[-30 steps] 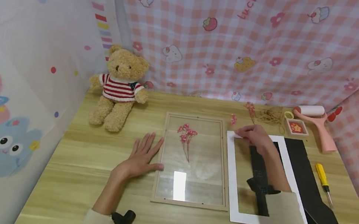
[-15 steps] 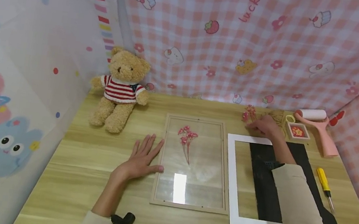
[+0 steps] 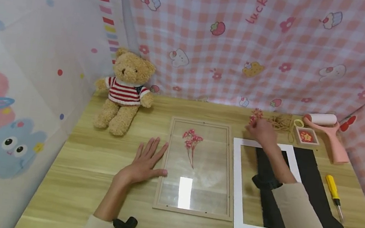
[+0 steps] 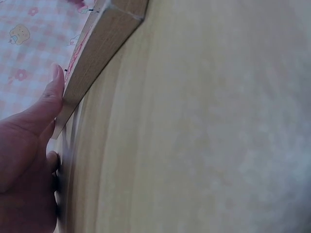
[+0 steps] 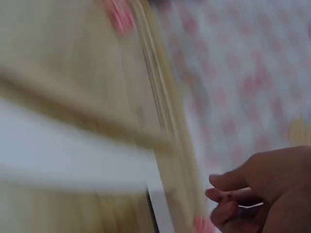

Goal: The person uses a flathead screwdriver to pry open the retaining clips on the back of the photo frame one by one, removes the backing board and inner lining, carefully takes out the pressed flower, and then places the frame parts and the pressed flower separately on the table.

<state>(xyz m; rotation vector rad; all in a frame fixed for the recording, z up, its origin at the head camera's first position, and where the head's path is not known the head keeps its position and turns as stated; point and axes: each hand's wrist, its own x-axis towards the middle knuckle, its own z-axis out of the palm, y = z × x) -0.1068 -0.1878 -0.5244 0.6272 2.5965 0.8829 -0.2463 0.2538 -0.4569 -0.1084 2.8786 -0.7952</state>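
Observation:
A light wooden frame [image 3: 162, 164] with a clear pane lies flat mid-table, and a pink dried flower sprig [image 3: 193, 141] rests on the pane. My left hand [image 3: 143, 164] lies flat with fingers spread, its thumb on the frame's left edge; the left wrist view shows the thumb [image 4: 48, 99] against the frame's side. Behind the white mat [image 3: 237, 197], my right hand [image 3: 263, 132] has thumb and fingers curled together and pinches a pink flower sprig [image 3: 253, 120], its stem mostly hidden by the fingers. Pink blossoms [image 5: 203, 224] show blurred beside these fingers in the right wrist view.
The mat lies partly over black boards [image 3: 310, 183]. Further right are a yellow screwdriver [image 3: 332, 187], a pink-handled roller [image 3: 336, 144], a small box [image 3: 307, 136], a ring of yellow tape [image 3: 299, 123] and twine [image 3: 280, 122]. A teddy bear [image 3: 126, 92] sits back left.
My right hand has moved from the mat's far left corner back and to the right, the pink blossoms shifting with it to the other flowers by the twine. My left hand stays put.

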